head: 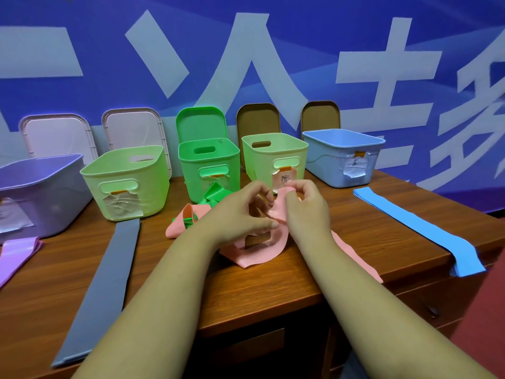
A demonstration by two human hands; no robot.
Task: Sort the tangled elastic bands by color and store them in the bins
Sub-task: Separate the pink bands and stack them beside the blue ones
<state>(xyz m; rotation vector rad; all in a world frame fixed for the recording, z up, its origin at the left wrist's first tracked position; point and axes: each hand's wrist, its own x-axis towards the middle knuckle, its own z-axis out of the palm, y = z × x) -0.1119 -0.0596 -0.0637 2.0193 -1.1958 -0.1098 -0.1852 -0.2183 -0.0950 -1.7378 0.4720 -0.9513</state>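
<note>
Left hand (240, 212) and right hand (303, 206) both pinch the matte, rubbery pink elastic band (257, 255), knotted with the green band (216, 196), on the wood-grain table (273, 285) before the smooth plastic bins (273, 154).

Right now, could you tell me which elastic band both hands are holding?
The pink band: left hand and right hand both pinch it. It is tangled with the green band; the grey band, blue band and purple band lie flat, untouched.
</note>
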